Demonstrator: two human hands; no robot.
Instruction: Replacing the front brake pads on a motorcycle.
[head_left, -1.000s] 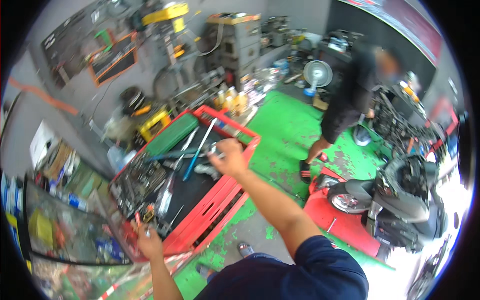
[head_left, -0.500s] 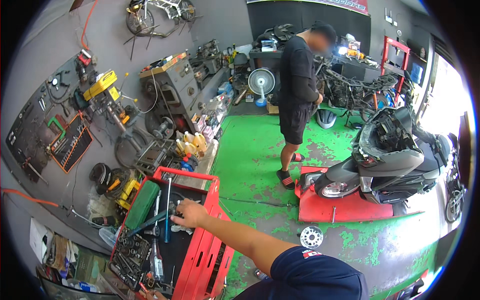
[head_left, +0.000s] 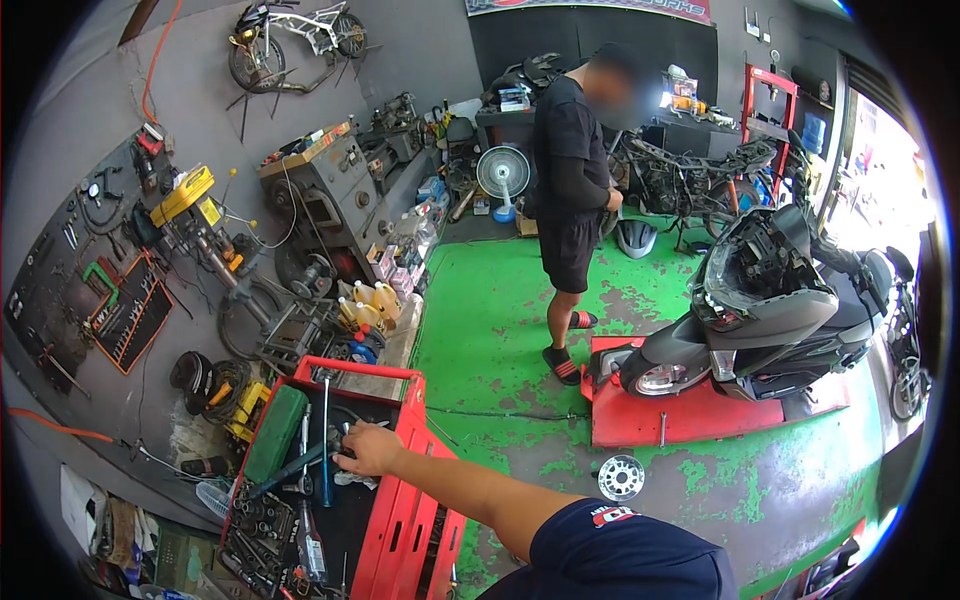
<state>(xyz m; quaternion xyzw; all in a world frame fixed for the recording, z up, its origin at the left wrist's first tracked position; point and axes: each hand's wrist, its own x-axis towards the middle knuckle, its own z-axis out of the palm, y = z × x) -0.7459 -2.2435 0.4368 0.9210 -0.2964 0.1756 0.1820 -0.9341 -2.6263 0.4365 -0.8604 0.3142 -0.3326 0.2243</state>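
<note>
My right hand point(head_left: 370, 449) reaches into a red tool cart point(head_left: 413, 373) at lower centre, its fingers curled on the upper end of a long blue-grey tool point(head_left: 286, 476). Beside it lie a blue-handled bar point(head_left: 326, 489), a long steel wrench point(head_left: 304, 446) and a green case point(head_left: 275, 433). Several sockets point(head_left: 255, 516) and other tools fill the cart's near left part. My left hand is out of view.
A co-worker in black point(head_left: 570, 200) stands beside a stripped motorcycle point(head_left: 670, 185). A grey scooter point(head_left: 760, 350) rests on a red lift platform point(head_left: 640, 425). A loose round metal part point(head_left: 621, 477) lies on the green floor. Machines point(head_left: 330, 200) and a pegboard point(head_left: 40, 290) line the left wall.
The view has tilted up toward the workshop, and my left hand has dropped out of sight. My right hand stays at the long tool. The co-worker is still standing in place.
</note>
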